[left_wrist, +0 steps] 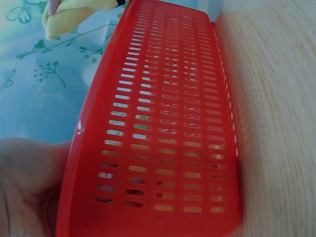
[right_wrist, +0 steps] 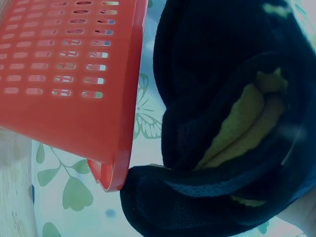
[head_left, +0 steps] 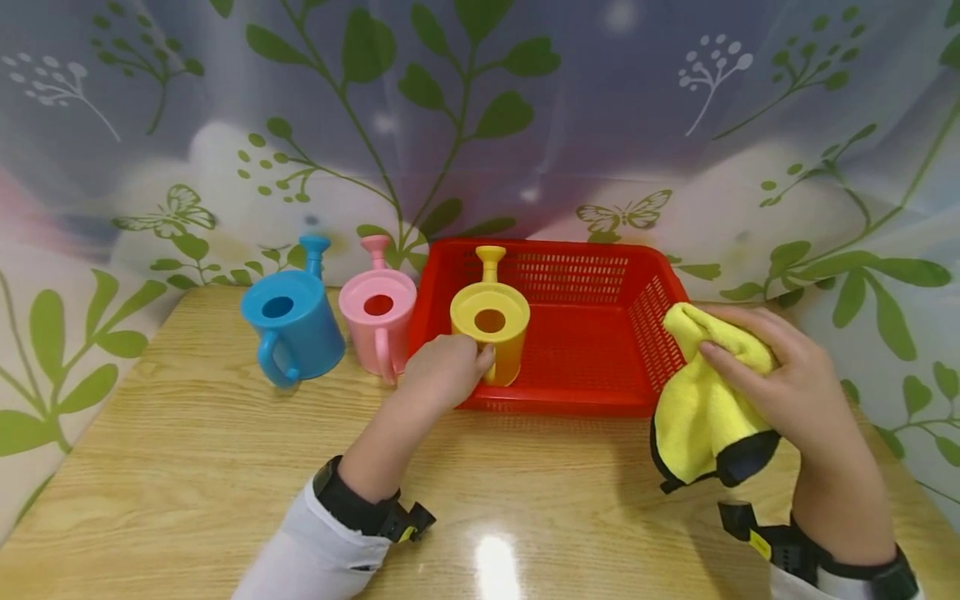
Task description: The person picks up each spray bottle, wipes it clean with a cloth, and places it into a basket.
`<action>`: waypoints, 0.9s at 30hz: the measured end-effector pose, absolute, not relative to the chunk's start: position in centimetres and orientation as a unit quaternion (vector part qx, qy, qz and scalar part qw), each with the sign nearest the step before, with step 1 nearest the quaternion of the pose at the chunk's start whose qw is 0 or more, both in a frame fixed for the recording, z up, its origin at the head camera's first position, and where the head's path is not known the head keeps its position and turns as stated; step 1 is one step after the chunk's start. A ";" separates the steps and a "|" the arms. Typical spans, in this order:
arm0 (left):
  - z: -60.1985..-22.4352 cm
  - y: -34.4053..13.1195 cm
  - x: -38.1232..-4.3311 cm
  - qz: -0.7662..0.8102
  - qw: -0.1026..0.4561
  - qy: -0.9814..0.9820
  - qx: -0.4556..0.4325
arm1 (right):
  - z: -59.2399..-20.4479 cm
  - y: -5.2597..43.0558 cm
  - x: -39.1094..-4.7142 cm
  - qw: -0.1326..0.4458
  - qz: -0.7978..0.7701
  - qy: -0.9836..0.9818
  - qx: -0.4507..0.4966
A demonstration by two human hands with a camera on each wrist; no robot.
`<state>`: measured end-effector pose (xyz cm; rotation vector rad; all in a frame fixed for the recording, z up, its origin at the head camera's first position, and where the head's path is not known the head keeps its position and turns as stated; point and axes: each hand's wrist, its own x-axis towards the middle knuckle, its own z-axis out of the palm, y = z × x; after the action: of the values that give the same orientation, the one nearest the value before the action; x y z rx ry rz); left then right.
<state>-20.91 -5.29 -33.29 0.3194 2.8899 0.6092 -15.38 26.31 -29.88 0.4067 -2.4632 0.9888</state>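
Note:
In the head view my left hand (head_left: 448, 367) grips the handle of a yellow watering can (head_left: 510, 337), which is inside the left part of a red plastic basket (head_left: 585, 400). My right hand (head_left: 798, 375) pinches a yellow cloth with a dark border (head_left: 697, 408) beside the basket's right end. The cloth hangs down in folds. In the left wrist view the left hand (left_wrist: 24, 182) is at the rim of the basket (left_wrist: 84, 133), whose slotted side hides the can. The cloth's dark underside (right_wrist: 197, 197) fills much of the right wrist view and covers the right fingers.
A pink watering can (head_left: 367, 333) stands against the basket's left side, and a blue watering can (head_left: 307, 333) is left of it. All stand on a wooden table (head_left: 187, 467). A leaf-patterned curtain (head_left: 600, 125) hangs close behind.

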 end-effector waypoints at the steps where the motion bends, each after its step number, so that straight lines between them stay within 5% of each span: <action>1: -33.2 -5.2 -20.9 0.199 0.079 0.971 0.107 | -29.9 26.3 -15.4 0.227 0.357 -0.894 0.150; 13: -33.4 -5.2 -20.5 0.196 0.046 0.975 0.090 | -29.9 26.3 -15.4 0.244 0.344 -0.890 0.175; 27: -32.3 -11.7 -18.7 0.314 -0.180 0.932 0.015 | -29.7 26.8 -15.4 0.242 0.351 -0.891 0.153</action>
<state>-18.67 -11.66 -32.34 0.0527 3.3195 1.1182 -15.37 26.80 -29.75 0.4176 -2.4375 0.9610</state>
